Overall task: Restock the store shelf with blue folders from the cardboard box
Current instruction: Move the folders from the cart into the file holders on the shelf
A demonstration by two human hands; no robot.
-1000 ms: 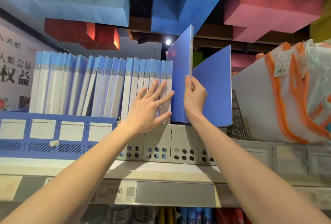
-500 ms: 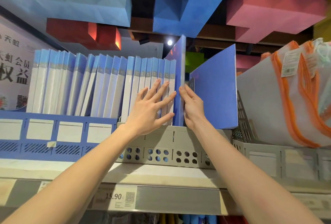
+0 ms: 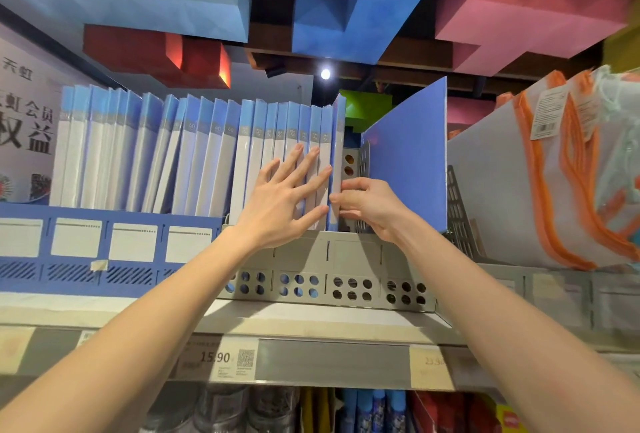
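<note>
The left hand is pressing flat on the spines of the folder row, its fingers straight and spread apart. The right hand is pinching the near edge of the end folder, its fingers curled together on it. That folder is standing upright at the row's right end, inside the grey rack on the shelf. Past a gap to the right, a leaning folder is tilting rightward. Orange-trimmed bags are lying further right.
</note>
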